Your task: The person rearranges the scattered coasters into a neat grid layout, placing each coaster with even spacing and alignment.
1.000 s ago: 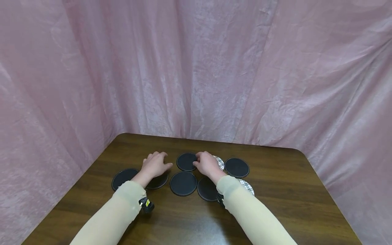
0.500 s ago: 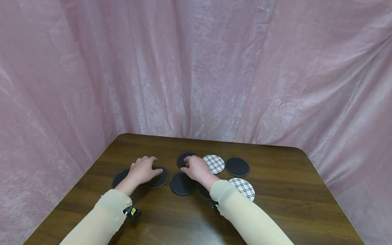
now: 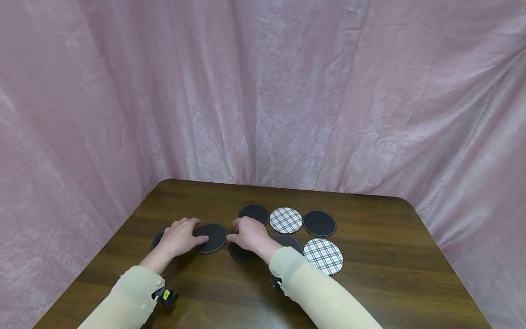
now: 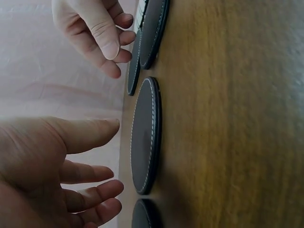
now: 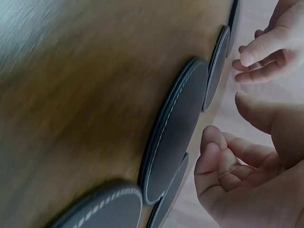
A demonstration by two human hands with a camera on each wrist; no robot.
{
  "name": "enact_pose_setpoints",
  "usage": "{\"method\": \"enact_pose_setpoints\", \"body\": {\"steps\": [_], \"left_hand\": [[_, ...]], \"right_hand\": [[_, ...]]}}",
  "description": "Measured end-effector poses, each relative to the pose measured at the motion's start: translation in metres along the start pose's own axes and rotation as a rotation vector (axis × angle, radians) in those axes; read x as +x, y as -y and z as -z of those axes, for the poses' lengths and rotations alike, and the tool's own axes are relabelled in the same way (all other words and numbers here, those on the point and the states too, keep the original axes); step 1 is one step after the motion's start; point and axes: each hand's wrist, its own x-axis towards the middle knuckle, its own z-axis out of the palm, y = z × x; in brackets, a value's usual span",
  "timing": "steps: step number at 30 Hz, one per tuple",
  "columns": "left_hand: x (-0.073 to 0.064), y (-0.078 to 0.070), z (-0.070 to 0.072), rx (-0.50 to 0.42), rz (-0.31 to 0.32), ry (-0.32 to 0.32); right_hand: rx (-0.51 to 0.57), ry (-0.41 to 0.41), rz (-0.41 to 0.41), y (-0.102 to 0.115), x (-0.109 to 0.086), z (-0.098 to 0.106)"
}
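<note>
My left hand [image 3: 178, 237] hovers over the leftmost black round coaster [image 3: 157, 238], hiding most of it. Its thumb and fingers are spread, with nothing between them, and the thumb overlaps a second black coaster [image 3: 213, 238]. In the left wrist view that stitched coaster [image 4: 143, 137] lies flat just beyond the fingertips. My right hand [image 3: 249, 235] is above another black coaster [image 3: 242, 254] and partly covers it. Seen from the right wrist, my right hand [image 5: 242, 171] has loosely bent fingers and a raised thumb, holding nothing, beside a coaster [image 5: 178, 128].
Behind the right hand lies a black coaster [image 3: 255, 212], then a white plaid one [image 3: 286, 220] and another black one [image 3: 319, 223]. Nearer are a partly hidden black coaster [image 3: 291, 242] and a second plaid one [image 3: 323, 257]. A pink curtain [image 3: 263, 91] hangs behind the wooden table [image 3: 390, 260].
Both hands have moved left and a little toward me, uncovering the plaid coasters and the second black coaster from the left. The coasters lie where they were.
</note>
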Motion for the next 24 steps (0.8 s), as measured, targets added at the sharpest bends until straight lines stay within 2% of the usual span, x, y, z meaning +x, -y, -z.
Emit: {"method": "enact_pose_setpoints", "body": {"steps": [5,7,9,14,15,19,22,24], "left_hand": [[-0.004,0.005,-0.002,0.027,0.016,-0.002],[-0.004,0.007,-0.003,0.041,0.022,-0.006],[-0.005,0.008,-0.005,0.049,0.026,-0.008],[-0.006,0.011,-0.008,0.056,0.034,0.001],[-0.006,0.011,-0.008,0.057,0.035,0.003],[-0.007,0.012,-0.009,0.064,0.039,0.007],[-0.006,0.013,-0.01,0.072,0.04,0.007],[-0.006,0.014,-0.01,0.078,0.04,0.01]], "right_hand": [[-0.002,0.018,-0.002,0.004,0.008,-0.013],[0.003,0.033,-0.015,0.011,0.006,-0.009],[-0.011,0.017,-0.003,0.009,0.008,-0.016],[-0.028,0.03,-0.02,0.018,0.002,-0.012],[-0.025,0.05,-0.039,0.025,-0.003,-0.005],[-0.044,0.061,-0.064,0.032,-0.009,0.001],[-0.042,0.066,-0.073,0.031,-0.006,-0.002],[-0.052,0.067,-0.074,0.023,0.004,-0.014]]}}
